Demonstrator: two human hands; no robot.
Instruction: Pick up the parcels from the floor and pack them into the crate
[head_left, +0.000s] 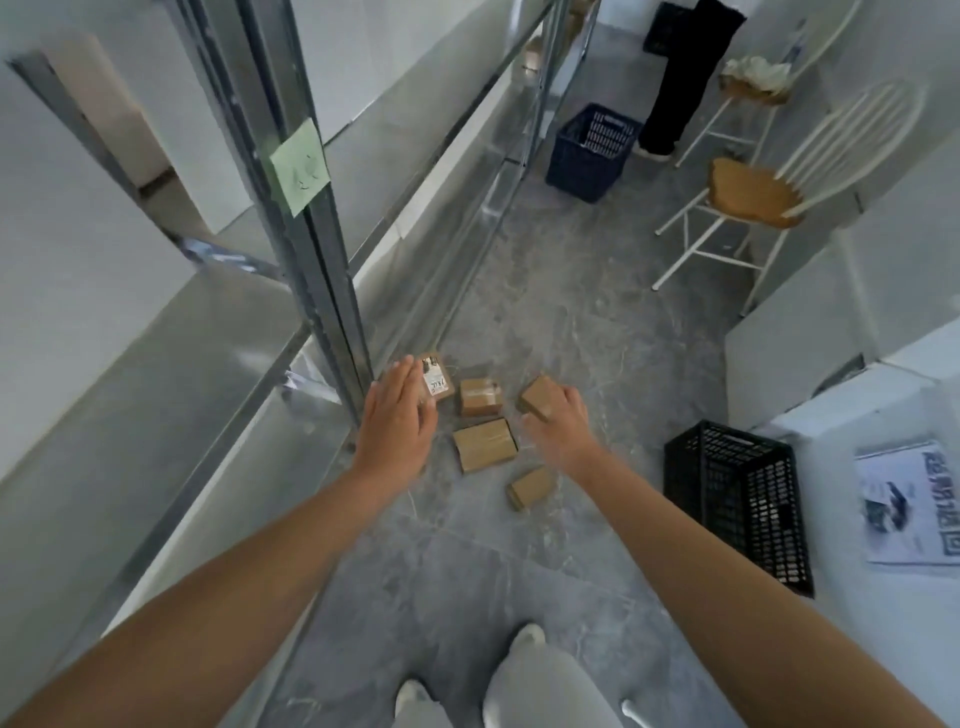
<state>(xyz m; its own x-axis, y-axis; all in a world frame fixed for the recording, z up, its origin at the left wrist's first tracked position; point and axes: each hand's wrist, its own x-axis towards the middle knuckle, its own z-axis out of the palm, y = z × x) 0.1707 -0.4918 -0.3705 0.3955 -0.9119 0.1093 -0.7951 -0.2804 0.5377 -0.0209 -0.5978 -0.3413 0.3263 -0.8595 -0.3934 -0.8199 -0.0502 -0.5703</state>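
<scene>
Several small brown cardboard parcels lie on the grey floor. A labelled parcel sits by the shelf post, partly under the fingers of my left hand, which is flat and spread over it. A taped parcel and a larger flat parcel lie in the middle. My right hand curls around a tilted parcel; whether it is lifted off the floor is unclear. Another parcel lies nearer to me. A black plastic crate stands to the right.
Metal shelving runs along the left. A blue crate stands further down the aisle beside a person's dark trouser legs. Two white chairs line the right wall. A white unit with a printed sheet stands behind the black crate.
</scene>
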